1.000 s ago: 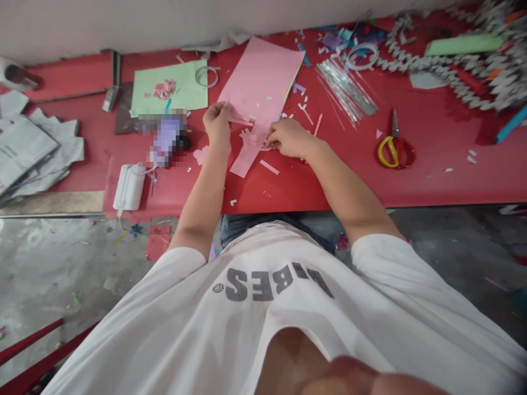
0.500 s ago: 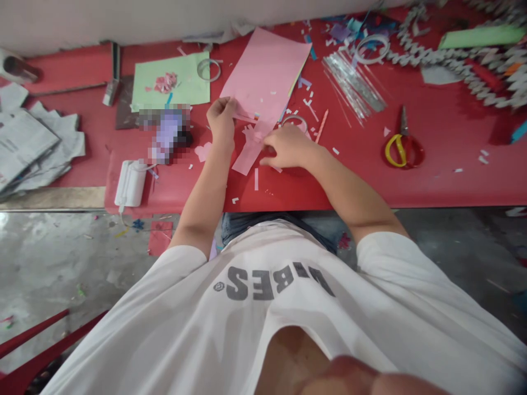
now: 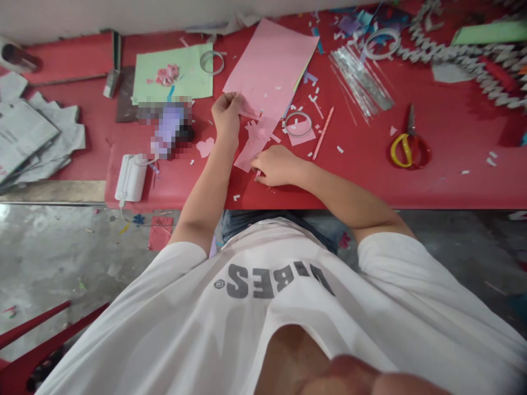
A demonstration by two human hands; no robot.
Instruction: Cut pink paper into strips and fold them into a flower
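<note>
A red-covered worktable (image 3: pixel 354 184) stands above a scrap-strewn concrete floor (image 3: pixel 61 241). Left to right: folded newspapers (image 3: pixel 31 131); the left hand (image 3: pixel 225 118), pinching a pink paper strip (image 3: pixel 249 112) on a pink sheet (image 3: pixel 267 66); a pink paper cutout (image 3: pixel 251 148), just beside the right hand (image 3: pixel 275 167), whose grip cannot be told; red-and-yellow-handled scissors (image 3: pixel 409 148).

Grey "VIBES" lettering (image 3: pixel 272 281), upside down, on white T-shirt (image 3: pixel 329 329), small circled mark (image 3: pixel 218 285) beside it
</note>
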